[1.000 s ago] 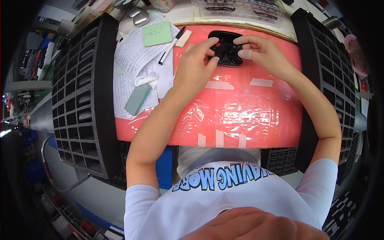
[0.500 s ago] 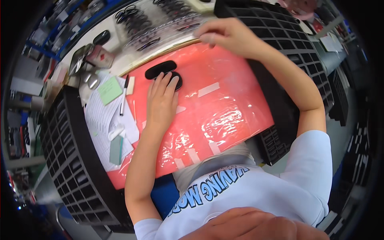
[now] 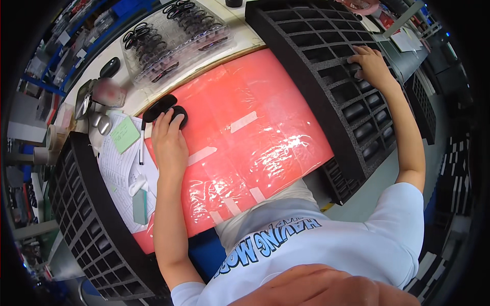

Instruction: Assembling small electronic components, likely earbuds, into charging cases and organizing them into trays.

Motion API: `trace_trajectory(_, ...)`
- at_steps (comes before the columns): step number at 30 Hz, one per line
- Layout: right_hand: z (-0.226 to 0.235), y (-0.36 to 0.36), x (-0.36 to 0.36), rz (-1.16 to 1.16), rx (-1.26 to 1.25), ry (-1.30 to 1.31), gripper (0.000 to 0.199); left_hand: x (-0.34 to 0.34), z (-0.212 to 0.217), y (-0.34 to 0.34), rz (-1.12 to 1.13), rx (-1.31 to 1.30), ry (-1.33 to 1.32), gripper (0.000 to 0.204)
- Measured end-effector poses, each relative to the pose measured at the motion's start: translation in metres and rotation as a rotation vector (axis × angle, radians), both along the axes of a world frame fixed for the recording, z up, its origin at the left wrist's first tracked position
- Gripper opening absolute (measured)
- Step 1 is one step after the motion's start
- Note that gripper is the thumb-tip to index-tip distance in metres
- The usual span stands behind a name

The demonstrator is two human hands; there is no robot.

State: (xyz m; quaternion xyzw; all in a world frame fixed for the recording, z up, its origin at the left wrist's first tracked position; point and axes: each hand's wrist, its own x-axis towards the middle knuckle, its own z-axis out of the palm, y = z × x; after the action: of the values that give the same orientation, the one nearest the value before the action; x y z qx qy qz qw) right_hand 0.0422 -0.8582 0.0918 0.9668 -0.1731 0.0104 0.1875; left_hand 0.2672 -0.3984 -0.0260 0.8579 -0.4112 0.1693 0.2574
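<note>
My left hand (image 3: 170, 140) lies over a small open black hinged case on the left of the red mat, its fingers bent onto the rounded base (image 3: 179, 117). The raised black lid (image 3: 160, 108) stands beyond the fingertips. Far to the right, my right hand (image 3: 372, 67) reaches over a black foam tray (image 3: 334, 104) divided into compartments. Its thumb and fingers close on a dark rounded piece (image 3: 354, 68) at one compartment; it looks like the black cases (image 3: 354, 111) in nearer compartments, though the fingers partly hide it.
The red mat (image 3: 275, 132) carries strips of pale tape. Papers (image 3: 115, 163), a green note (image 3: 125, 134), a pen (image 3: 141, 153) and a teal block (image 3: 140, 206) lie at left. Clear plastic trays (image 3: 176, 46) hold coiled black cables behind. Another compartmented tray (image 3: 84, 214) stands left.
My right hand has gone from above the mat's far edge to the right foam tray. The left hand stays on the case while the whole view has swung to the right.
</note>
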Motion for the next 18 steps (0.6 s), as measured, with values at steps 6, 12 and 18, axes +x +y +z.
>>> trace_trajectory(6,-0.013,-0.034,-0.016,0.119,0.012,0.036,0.050,0.009,-0.005,-0.008,0.013,-0.056,-0.035,0.034)
trace_trajectory(12,0.056,-0.014,-0.005,0.102,0.472,-0.231,0.028,-0.025,0.017,-0.007,-0.024,-0.147,-0.005,0.032)
trace_trajectory(18,0.040,0.124,0.096,0.466,1.338,-0.148,0.040,-0.067,0.053,-0.056,-0.379,-0.524,0.648,0.058)
